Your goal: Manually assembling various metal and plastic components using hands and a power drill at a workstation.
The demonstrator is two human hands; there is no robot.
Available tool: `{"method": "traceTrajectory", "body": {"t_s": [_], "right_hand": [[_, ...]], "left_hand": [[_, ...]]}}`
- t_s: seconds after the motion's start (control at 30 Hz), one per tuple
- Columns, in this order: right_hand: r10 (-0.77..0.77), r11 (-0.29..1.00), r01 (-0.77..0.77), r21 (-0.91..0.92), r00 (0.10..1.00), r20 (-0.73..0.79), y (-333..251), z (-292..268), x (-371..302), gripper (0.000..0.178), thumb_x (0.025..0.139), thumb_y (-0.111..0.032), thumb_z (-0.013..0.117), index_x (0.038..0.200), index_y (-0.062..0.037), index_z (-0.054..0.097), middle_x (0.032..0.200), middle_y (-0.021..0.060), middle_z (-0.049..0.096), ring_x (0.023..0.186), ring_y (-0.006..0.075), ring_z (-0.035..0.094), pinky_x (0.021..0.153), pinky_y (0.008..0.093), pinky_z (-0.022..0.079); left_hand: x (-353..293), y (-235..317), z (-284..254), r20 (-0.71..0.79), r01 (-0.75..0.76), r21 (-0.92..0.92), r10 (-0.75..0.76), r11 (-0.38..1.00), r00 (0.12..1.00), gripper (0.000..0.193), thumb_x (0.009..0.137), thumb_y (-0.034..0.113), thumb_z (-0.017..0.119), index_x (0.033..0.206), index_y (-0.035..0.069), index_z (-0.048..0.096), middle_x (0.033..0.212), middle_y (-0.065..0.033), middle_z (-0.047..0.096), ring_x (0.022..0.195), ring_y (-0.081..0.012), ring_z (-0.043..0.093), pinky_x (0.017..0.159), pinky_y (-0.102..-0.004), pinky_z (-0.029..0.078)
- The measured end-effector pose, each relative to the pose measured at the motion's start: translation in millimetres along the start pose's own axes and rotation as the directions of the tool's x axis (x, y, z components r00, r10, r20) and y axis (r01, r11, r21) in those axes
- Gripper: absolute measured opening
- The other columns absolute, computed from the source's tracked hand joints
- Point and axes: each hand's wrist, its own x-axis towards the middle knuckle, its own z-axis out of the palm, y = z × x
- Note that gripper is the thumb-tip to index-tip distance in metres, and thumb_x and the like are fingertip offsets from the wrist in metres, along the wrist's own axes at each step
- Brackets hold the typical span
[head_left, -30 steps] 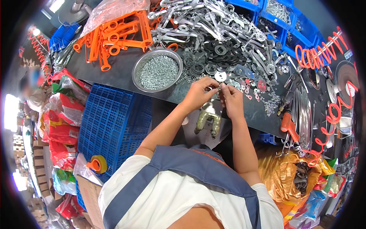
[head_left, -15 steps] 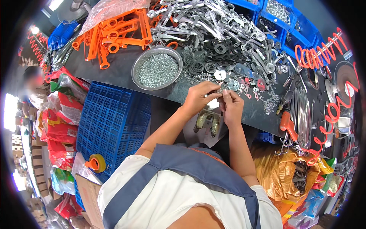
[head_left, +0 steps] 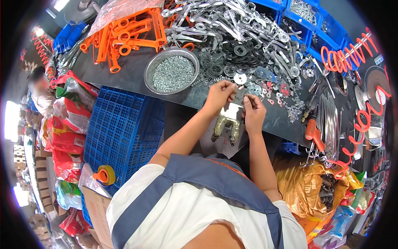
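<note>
My left hand [head_left: 221, 97] hovers over the near edge of the dark worktable [head_left: 124, 74], fingers curled into a pinch; a tiny piece may be at the tips, too small to name. Just to its right, my right hand [head_left: 254, 113] is closed too, thumb against forefinger, and what it holds cannot be made out. The hands are apart. Below and between them is a metal vise-like fixture [head_left: 234, 126] with a bright top plate. Beyond the fingertips lie a silvery disc [head_left: 240, 79], red small parts [head_left: 285, 89] and loose small washers or nuts [head_left: 295, 110].
A steel bowl of small metal fasteners [head_left: 172, 74] stands left of my hands. Orange frames [head_left: 124, 37], a heap of metal levers [head_left: 232, 25] and black rings [head_left: 240, 52] fill the back. At right hang an orange-handled tool [head_left: 311, 129] and red coiled hose [head_left: 362, 120]; blue crates [head_left: 120, 128] stand left.
My hands, which met at the fingertips, have separated. The left moved slightly left and up, uncovering the fixture's bright plate. At the far left, a person shows more fully.
</note>
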Motion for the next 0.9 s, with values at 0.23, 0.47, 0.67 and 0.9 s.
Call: {"method": "traceTrajectory", "body": {"t_s": [0.23, 0.47, 0.67, 0.9], "right_hand": [[-0.425, 0.715, 0.341, -0.610, 0.905, 0.009, -12.3, -0.7, 15.0, 0.042, 0.078, -0.001, 0.066, 0.119, -0.0020, 0.056, 0.081, 0.0083, 0.061, 0.064, 0.0141, 0.055, 0.060, 0.0270, 0.046], [-0.551, 0.527, 0.503, -0.685, 0.816, 0.175, -2.4, -18.8, 17.4, 0.025, 0.076, -0.001, 0.066, 0.100, -0.0040, 0.063, 0.085, 0.0071, 0.060, 0.066, 0.0175, 0.054, 0.056, 0.0299, 0.043], [-0.520, 0.461, 0.517, -0.721, 0.816, 0.252, -1.1, 0.0, 21.8, 0.014, 0.073, -0.008, 0.069, 0.086, -0.0060, 0.064, 0.083, 0.0081, 0.060, 0.079, 0.0263, 0.057, 0.069, 0.0355, 0.048], [-0.460, 0.284, 0.404, -0.870, 0.853, 0.246, 4.6, 0.3, 25.0, 0.018, 0.071, -0.013, 0.073, 0.086, -0.0069, 0.065, 0.086, 0.0079, 0.057, 0.080, 0.0255, 0.057, 0.069, 0.0356, 0.049]], "left_hand": [[-5.3, -3.7, -3.7, 0.100, -0.497, 0.524, 0.529, 0.692, 0.843, 0.036, 0.074, 0.011, 0.074, 0.107, 0.003, 0.062, 0.095, -0.0101, 0.059, 0.073, -0.0177, 0.058, 0.068, -0.0288, 0.050], [-21.5, 83.6, -98.6, 0.042, -0.334, 0.892, 0.680, 0.305, 0.732, 0.021, 0.076, 0.011, 0.067, 0.096, 0.009, 0.069, 0.093, -0.0136, 0.062, 0.090, -0.0299, 0.061, 0.081, -0.0388, 0.049], [-14.4, 91.8, -166.4, 0.050, -0.053, 0.999, 0.442, -0.005, 0.896, 0.021, 0.075, 0.010, 0.062, 0.095, 0.008, 0.069, 0.095, -0.0152, 0.063, 0.093, -0.0330, 0.060, 0.082, -0.0430, 0.048], [-21.5, 96.2, -134.1, -0.007, -0.186, 0.941, 0.568, 0.281, 0.823, 0.017, 0.077, 0.006, 0.064, 0.094, 0.002, 0.062, 0.089, -0.0132, 0.064, 0.083, -0.0270, 0.063, 0.076, -0.0369, 0.050]]}}
